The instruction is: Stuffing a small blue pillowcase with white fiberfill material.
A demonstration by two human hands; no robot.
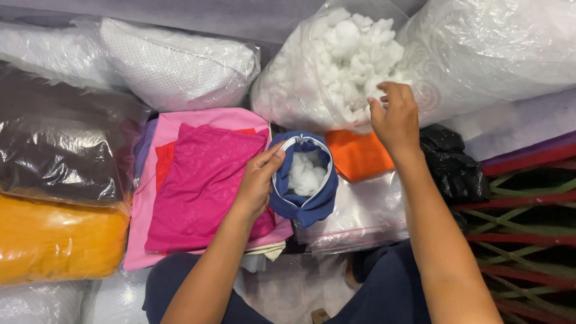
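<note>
My left hand point(259, 179) grips the open rim of a blue fabric cover point(307, 204), holding its mouth wide. White stuffing point(305, 173) shows inside the cover. My right hand point(395, 117) reaches into a clear plastic bag point(288, 84) full of white fibre clumps point(351, 54), fingers curled among the clumps at the bag's lower edge. Whether the fingers hold any fibre is hidden from me.
Folded pink and magenta fabrics point(198, 180) lie left of the cover, an orange cloth point(357, 155) behind it. Bagged pillows point(180, 66), a dark bagged bundle point(57, 150) and an orange bundle point(54, 240) sit left. A black bag point(450, 159) and red-green webbing point(528, 240) are on the right.
</note>
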